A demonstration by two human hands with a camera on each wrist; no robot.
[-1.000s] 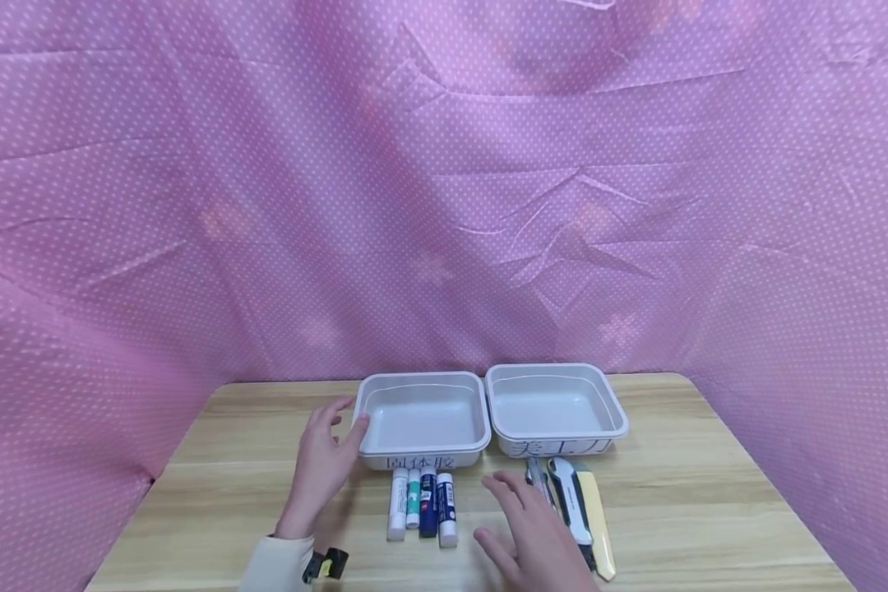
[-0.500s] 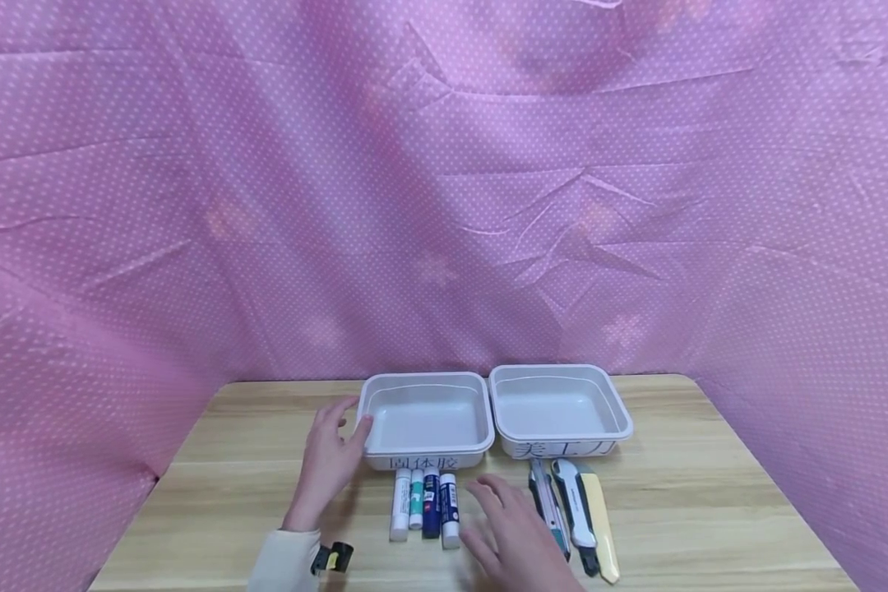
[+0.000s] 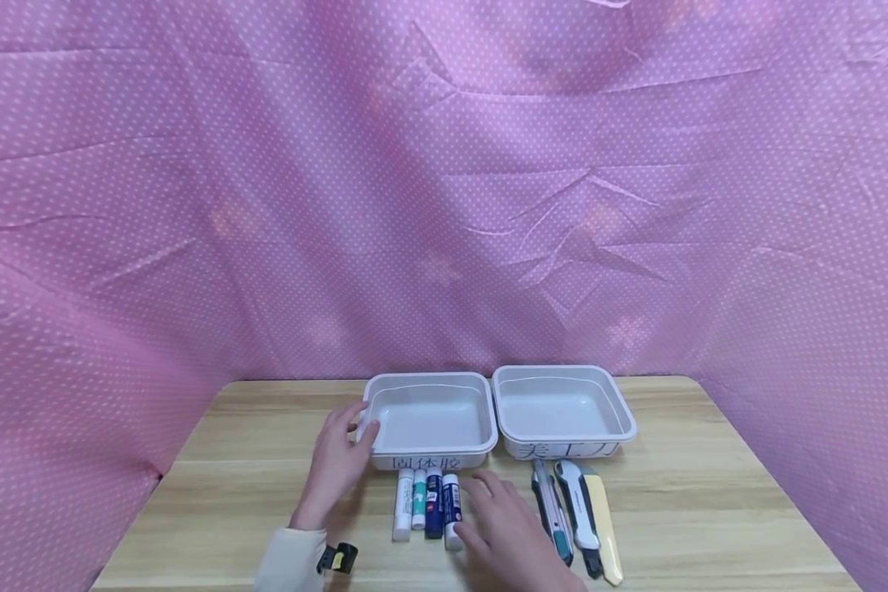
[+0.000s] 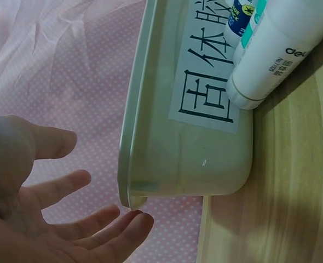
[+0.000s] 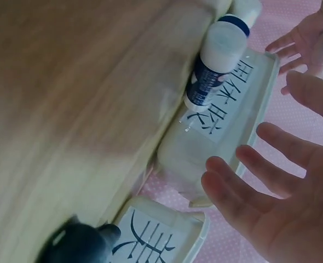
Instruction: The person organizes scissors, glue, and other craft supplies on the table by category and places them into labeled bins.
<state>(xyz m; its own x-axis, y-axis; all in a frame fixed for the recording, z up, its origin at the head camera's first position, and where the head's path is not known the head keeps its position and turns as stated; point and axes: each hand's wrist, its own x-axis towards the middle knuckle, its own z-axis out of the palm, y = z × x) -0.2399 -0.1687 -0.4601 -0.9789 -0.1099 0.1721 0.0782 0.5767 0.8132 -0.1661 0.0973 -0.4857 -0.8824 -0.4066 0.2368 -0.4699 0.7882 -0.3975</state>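
Observation:
In the head view my left hand [image 3: 337, 464] is at the left rim of the left white plastic box [image 3: 432, 450], fingers loosely bent. In the left wrist view its fingertips lie by the box corner; whether they touch cannot be told. Several glue sticks lie side by side before this box: a white one [image 3: 403, 506], a green-and-white one [image 3: 419, 500], a dark blue one [image 3: 433, 506] and a navy-and-white one [image 3: 452, 511]. My right hand [image 3: 509, 526], fingers spread and holding nothing, hovers just right of the navy-and-white glue stick.
A second white box [image 3: 562, 448] stands right of the first; both bear labels in Chinese characters. Before it lie a grey-and-teal utility knife [image 3: 553, 514], a white-and-black one [image 3: 579, 508] and a yellow one [image 3: 603, 530]. Pink dotted cloth [image 3: 444, 205] hangs behind the wooden table [image 3: 710, 510].
My right hand has moved left, away from the utility knives and closer to the navy-and-white glue stick. My left hand stays by the left box's rim. The whole view shifts slightly.

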